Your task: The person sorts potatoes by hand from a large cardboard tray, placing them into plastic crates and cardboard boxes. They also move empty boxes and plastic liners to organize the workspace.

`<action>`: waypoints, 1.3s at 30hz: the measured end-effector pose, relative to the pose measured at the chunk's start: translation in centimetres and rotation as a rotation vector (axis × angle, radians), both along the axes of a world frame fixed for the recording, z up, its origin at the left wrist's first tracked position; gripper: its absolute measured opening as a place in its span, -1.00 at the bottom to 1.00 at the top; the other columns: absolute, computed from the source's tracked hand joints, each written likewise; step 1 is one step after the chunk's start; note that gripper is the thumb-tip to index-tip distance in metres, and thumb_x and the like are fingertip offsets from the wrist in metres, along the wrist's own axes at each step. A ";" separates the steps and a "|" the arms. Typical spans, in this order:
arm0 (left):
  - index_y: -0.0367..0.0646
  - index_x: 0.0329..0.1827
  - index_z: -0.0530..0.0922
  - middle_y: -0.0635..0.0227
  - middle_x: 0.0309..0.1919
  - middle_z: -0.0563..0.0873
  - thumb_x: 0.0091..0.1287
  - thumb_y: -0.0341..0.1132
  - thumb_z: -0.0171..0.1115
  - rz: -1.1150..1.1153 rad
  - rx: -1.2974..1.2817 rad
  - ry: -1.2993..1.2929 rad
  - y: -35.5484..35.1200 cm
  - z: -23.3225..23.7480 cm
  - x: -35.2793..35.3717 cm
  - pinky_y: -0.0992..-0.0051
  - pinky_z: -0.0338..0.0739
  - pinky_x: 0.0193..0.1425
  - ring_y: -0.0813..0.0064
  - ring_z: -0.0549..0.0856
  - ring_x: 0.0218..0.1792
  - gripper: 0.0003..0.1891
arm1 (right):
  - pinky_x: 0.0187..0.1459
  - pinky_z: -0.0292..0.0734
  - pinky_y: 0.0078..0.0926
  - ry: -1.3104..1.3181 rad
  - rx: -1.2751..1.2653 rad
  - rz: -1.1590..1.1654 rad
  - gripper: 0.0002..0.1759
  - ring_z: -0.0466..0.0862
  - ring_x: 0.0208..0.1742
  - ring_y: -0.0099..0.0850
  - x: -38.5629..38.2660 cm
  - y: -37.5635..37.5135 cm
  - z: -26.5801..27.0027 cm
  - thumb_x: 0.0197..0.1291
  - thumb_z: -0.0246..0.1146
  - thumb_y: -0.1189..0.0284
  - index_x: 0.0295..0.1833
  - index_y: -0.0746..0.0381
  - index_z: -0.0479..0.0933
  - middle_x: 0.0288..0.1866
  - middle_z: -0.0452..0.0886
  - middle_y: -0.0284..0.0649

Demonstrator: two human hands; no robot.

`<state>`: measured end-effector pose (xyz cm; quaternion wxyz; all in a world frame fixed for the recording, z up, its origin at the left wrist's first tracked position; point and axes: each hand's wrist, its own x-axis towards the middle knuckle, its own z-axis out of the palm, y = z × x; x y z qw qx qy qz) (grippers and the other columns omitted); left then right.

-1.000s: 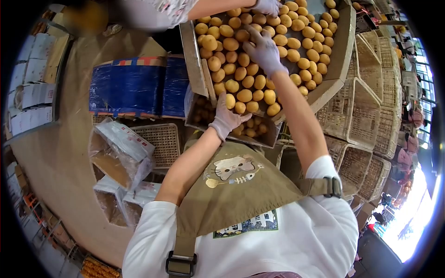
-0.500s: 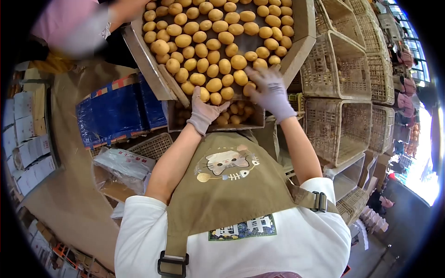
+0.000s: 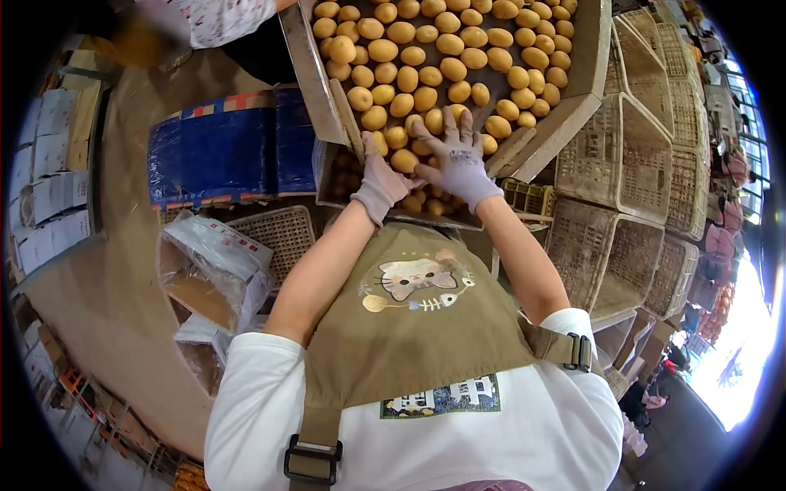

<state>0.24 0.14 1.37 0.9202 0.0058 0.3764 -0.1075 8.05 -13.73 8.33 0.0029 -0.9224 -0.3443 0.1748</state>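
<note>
Many round yellow potatoes (image 3: 450,69) lie spread on a tray-like table with raised sides (image 3: 583,105). At its narrow near end, my left hand (image 3: 381,183), in a pale glove, is cupped beside the lip with fingers apart. My right hand (image 3: 460,167), gloved too, rests over the nearest potatoes, its fingers spread and touching some. Between the two hands sits one potato (image 3: 404,160). Below the lip stands a box (image 3: 330,199) with more potatoes in it, partly hidden by my hands and wrists.
Stacked plastic crates (image 3: 647,155) stand close on the right. On the left are a blue-wrapped stack (image 3: 213,155), a woven basket (image 3: 282,237) and a carton with plastic bags (image 3: 217,254). Another person's patterned sleeve (image 3: 233,18) shows at the upper left.
My right hand has moved left over the potatoes, closer to my left hand. The potatoes near the lip have shifted. The view has turned slightly left, and the other person's arm has moved.
</note>
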 end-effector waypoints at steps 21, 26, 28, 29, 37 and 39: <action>0.09 0.56 0.22 0.23 0.51 0.34 0.23 0.60 -0.05 0.051 -0.056 -0.161 -0.6 -0.9 0.1 -0.24 0.37 0.42 0.03 0.37 0.49 -0.01 | 0.05 0.60 -0.30 0.379 0.441 -0.596 -0.46 0.72 -0.04 -0.16 3.4 -2.6 2.5 0.23 0.21 0.28 0.36 -0.05 0.48 0.01 0.64 -0.02; 0.12 0.54 0.27 0.27 0.52 0.35 0.23 0.60 -0.07 0.011 -0.065 -0.215 -0.5 -1.8 0.2 -0.21 0.39 0.42 0.05 0.38 0.49 -0.03 | 0.03 0.72 -0.14 1.374 1.486 -0.850 -0.29 0.72 -0.21 -0.28 1.4 -4.6 3.0 0.19 0.16 0.43 0.49 0.02 0.21 0.11 0.61 -0.04; 0.12 0.55 0.25 0.24 0.53 0.32 0.24 0.57 -0.07 0.044 -0.124 -0.211 -0.6 -1.8 0.2 -0.23 0.36 0.44 -0.01 0.35 0.50 -0.04 | 0.10 0.64 -0.13 1.412 1.561 -0.801 -0.33 0.64 -0.12 -0.28 0.4 -4.5 2.9 0.23 0.16 0.42 0.47 -0.05 0.23 0.13 0.58 -0.07; 0.11 0.56 0.23 0.23 0.54 0.30 0.25 0.56 -0.06 0.052 -0.142 -0.215 -0.6 -1.8 0.1 -0.25 0.34 0.44 -0.02 0.32 0.51 -0.05 | 0.11 0.62 -0.14 1.384 1.564 -0.827 -0.34 0.61 -0.11 -0.29 0.0 -4.5 2.5 0.23 0.18 0.41 0.47 -0.08 0.24 0.13 0.57 -0.09; 0.11 0.57 0.21 0.34 0.60 0.20 0.39 0.39 -0.10 0.039 -0.088 -0.040 -0.1 1.8 0.2 -0.44 0.14 0.49 0.08 0.18 0.58 -0.19 | -0.05 0.65 -0.32 0.548 2.025 -1.228 -0.62 0.64 -0.20 -0.35 -5.8 -25.7 1.5 0.32 0.36 0.23 0.17 0.13 0.54 -0.04 0.70 -0.15; 0.12 0.59 0.19 0.37 0.60 0.19 0.39 0.44 -0.15 0.036 -0.028 -0.106 -0.3 0.3 0.1 -0.48 0.13 0.48 0.07 0.18 0.58 -0.17 | -0.13 0.70 -0.34 0.225 2.227 -1.283 -0.65 0.68 -0.24 -0.33 -9.6 -37.5 1.6 0.33 0.34 0.15 -0.01 0.22 0.60 -0.09 0.75 -0.11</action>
